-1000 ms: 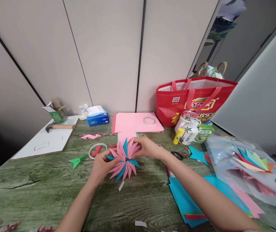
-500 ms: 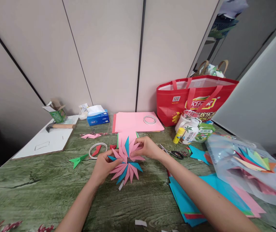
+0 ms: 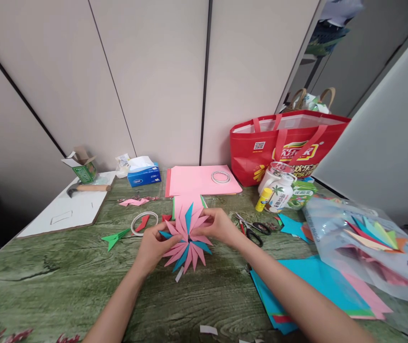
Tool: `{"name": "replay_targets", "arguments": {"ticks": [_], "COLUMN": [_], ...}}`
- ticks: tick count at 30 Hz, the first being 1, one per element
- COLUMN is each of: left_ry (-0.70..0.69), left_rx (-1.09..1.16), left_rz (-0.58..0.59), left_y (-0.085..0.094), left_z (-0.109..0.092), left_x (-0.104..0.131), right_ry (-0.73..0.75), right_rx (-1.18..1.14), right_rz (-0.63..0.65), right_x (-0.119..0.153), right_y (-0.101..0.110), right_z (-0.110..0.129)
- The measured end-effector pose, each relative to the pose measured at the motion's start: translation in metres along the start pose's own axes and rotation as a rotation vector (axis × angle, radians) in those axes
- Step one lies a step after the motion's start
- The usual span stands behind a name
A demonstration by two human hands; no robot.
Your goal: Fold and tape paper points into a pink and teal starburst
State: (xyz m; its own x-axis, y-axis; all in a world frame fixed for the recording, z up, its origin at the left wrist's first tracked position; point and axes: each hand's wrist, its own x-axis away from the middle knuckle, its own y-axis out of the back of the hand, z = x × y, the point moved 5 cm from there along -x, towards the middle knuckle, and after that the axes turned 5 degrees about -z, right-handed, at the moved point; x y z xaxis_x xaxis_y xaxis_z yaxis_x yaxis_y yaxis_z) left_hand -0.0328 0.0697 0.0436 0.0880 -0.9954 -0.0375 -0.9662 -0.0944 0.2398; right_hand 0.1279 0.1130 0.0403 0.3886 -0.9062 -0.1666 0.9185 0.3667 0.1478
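Between my two hands is a folded paper flower with pointed pink petals and several blue ones around a small central hole. My left hand pinches its left side, thumb lying over the pink petals. On the upper right, my right hand has its fingers closed on the petals; some fingertips are hidden behind the paper. A small white paper strip shows just below the flower. Behind it lies a small pink paper stack.
Left of my hands are a tape roll and a green folded paper piece. Scissors, a yellow glue stick and blue paper sheets lie to the right. A red bag and a tissue box stand at the back.
My right hand has shifted slightly right and down at the flower's edge, and more of the scissors shows beside my wrist. The view has moved slightly. Both hands keep their hold.
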Motion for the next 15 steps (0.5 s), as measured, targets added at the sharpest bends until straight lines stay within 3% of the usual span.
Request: {"name": "replay_targets", "arguments": {"ticks": [9, 15], "left_ry": [0.123, 0.332], "left_rx": [0.152, 0.33], "left_rz": [0.071, 0.167], "left_y": [-0.007, -0.014], "left_z": [0.011, 0.006], "left_x": [0.002, 0.017], "right_ry": [-0.065, -0.169], "right_rx": [-0.114, -0.082], "right_rz": [-0.144, -0.091], "right_x": [0.02, 0.036], "right_y": [-0.001, -0.006], "right_z": [-0.012, -0.004]}}
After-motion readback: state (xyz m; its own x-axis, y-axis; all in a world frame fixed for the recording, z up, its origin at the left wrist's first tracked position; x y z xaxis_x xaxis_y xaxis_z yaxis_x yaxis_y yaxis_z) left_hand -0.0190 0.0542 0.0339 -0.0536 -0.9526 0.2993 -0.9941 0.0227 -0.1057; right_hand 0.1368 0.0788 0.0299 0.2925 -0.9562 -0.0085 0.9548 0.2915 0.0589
